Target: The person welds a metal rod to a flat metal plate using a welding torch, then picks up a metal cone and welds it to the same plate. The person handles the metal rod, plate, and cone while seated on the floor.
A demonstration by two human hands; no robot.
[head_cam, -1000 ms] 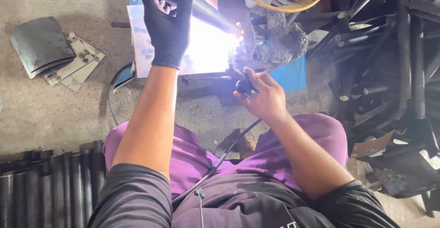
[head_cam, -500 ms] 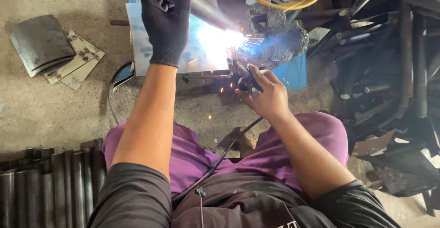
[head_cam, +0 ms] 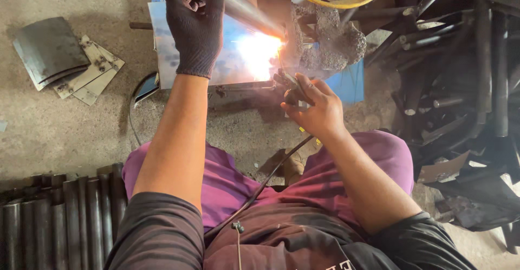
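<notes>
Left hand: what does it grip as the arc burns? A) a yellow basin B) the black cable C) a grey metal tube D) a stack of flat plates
C: the black-gloved left hand wraps the grey metal tube, which slants toward the welding glare.

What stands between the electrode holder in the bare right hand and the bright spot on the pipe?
Nothing visible. The right hand holds the electrode holder just below the glare on the pipe; the gloved left hand grips the pipe farther left.
</notes>
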